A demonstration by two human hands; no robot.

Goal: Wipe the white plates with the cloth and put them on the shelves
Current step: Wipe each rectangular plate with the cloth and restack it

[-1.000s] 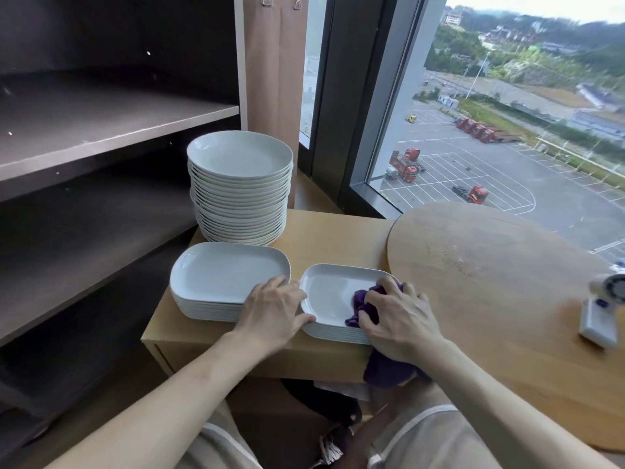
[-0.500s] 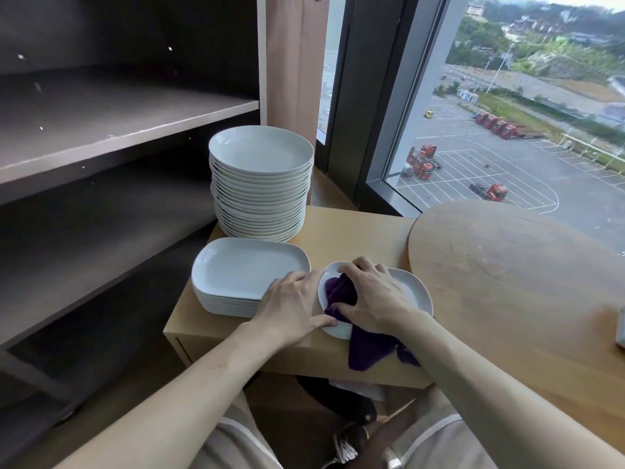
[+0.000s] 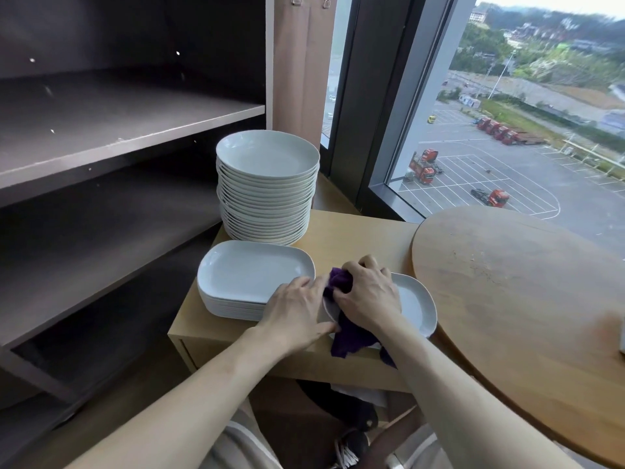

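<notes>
On the bench (image 3: 358, 231) the round stack (image 3: 267, 198) stood behind the oblong stack (image 3: 250, 275); another plate (image 3: 417, 304), perhaps stacked, lay right; shelves (image 3: 128, 120) left.

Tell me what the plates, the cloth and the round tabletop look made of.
The plates look like glazed ceramic: white, smooth, softly shiny. The cloth is soft purple fabric, matte; it bunches and drapes. The tabletop looks like wood or veneer, matte, with faint grain and scuffs.
</notes>
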